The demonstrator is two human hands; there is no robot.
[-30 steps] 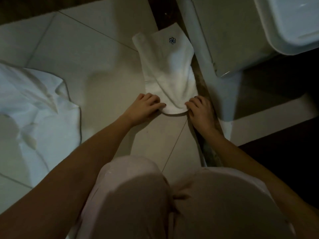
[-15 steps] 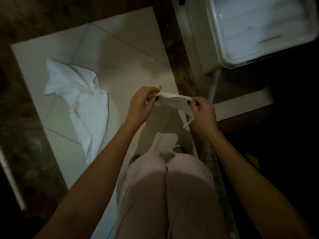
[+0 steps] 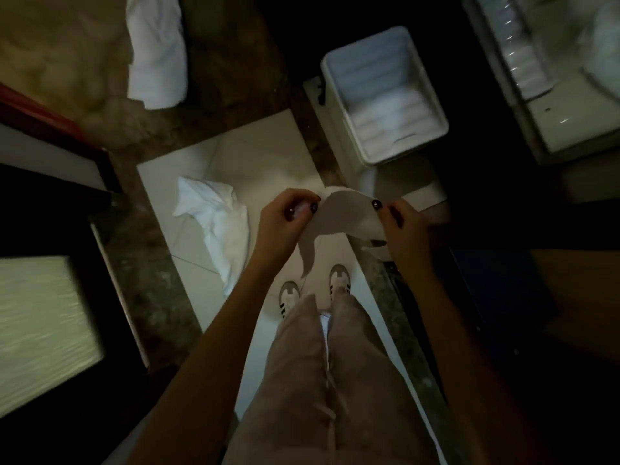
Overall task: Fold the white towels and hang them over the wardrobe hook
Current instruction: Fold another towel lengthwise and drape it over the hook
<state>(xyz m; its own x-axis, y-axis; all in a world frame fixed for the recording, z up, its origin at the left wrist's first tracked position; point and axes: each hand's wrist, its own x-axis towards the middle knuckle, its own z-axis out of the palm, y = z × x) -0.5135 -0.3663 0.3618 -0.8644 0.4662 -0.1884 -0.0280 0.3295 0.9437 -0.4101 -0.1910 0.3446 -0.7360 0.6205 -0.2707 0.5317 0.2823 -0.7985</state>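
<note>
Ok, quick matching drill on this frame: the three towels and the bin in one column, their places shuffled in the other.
1 small towel
2 crumpled towel
3 far towel
4 white bin

a pale tiles, left of the shoes
b top left, brown surface
c pinched between left hand and right hand
d ahead of the hands, to the right

Pairs: 1-c, 2-a, 3-b, 4-d

Dim overall: the floor tiles (image 3: 255,162) and crumpled towel (image 3: 218,223) at centre catch the most light, the held towel (image 3: 349,216) reads grey in shade, and the right side and lower left fall to black. Motion blur smears the bin (image 3: 375,55) at upper centre and the panel (image 3: 43,330) at the left edge, where lines bow.
</note>
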